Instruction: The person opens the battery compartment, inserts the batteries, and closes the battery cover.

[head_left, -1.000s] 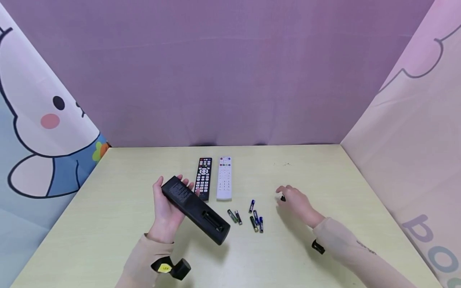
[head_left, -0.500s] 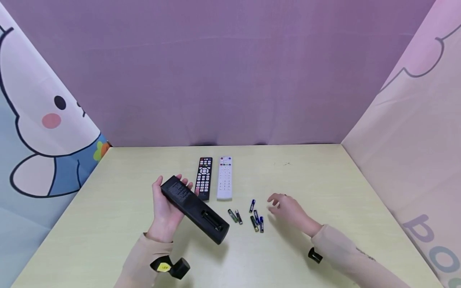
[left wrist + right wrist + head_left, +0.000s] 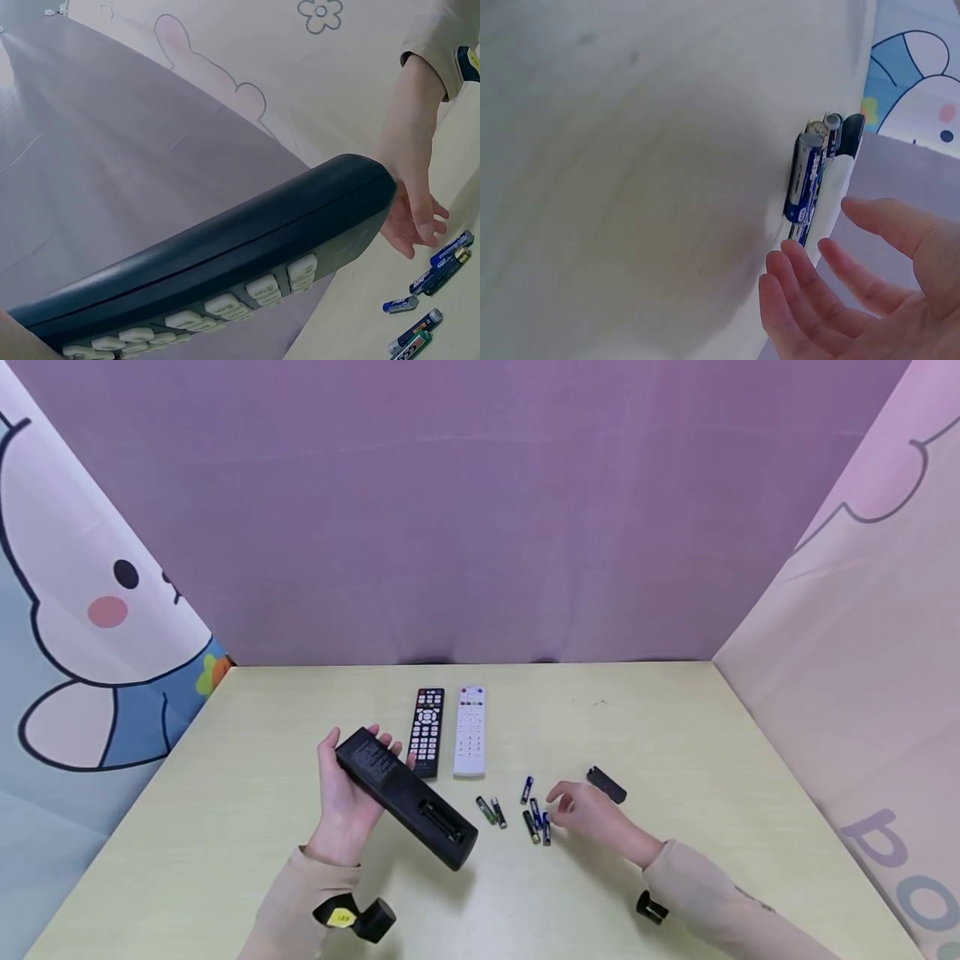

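My left hand (image 3: 345,810) grips one end of a black remote control (image 3: 405,793) above the table. Its back faces up, showing an uncovered battery compartment; in the left wrist view the white buttons face down. My right hand (image 3: 592,814) hovers beside the loose batteries, fingers loosely bent and holding nothing. Closest to its fingertips are several blue batteries (image 3: 536,814), also visible in the right wrist view as a blue battery (image 3: 804,176). Two greenish batteries (image 3: 485,810) lie left of them. Behind the right hand lies a small black battery cover (image 3: 606,784).
Another black remote (image 3: 426,727) and a white remote (image 3: 469,731) lie side by side farther back, buttons up. A pale wooden table (image 3: 225,827) carries everything. Purple fabric (image 3: 480,510) stands along the back edge, with printed panels on both sides.
My right hand has let go of the battery cover, which now lies on the table, and moved left and nearer to me, to the batteries. The left hand and remote stay put.
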Action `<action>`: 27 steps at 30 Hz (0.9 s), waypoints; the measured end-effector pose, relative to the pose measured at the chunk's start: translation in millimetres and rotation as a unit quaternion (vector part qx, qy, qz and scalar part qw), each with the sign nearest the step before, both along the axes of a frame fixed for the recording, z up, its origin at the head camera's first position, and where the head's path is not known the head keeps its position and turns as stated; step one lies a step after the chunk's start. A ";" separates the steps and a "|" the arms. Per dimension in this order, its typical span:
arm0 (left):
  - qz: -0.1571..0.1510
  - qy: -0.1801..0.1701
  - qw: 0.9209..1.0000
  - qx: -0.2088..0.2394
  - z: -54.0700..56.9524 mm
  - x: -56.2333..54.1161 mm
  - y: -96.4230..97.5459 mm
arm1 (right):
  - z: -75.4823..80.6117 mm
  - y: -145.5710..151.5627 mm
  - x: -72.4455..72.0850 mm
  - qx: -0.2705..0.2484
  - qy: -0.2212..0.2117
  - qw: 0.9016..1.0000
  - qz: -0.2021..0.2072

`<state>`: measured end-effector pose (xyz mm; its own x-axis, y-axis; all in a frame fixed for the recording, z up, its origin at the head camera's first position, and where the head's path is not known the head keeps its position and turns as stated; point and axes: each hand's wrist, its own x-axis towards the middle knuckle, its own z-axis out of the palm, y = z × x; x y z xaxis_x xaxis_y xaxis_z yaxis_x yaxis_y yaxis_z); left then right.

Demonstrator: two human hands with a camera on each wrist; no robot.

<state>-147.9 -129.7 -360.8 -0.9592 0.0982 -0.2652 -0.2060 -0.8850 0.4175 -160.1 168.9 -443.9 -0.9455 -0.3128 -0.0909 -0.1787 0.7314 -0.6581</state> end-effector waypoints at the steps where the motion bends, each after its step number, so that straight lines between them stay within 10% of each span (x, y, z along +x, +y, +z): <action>1: 0.000 -0.001 1.000 -0.002 -0.4 -0.1 -0.1 | -1.0 -0.4 0.3 -0.003 -0.003 1.000 0.003; 27: -0.002 -0.003 1.000 -0.002 -5.7 -0.8 -2.7 | -16.5 -9.2 3.3 -0.031 -0.046 0.998 -0.032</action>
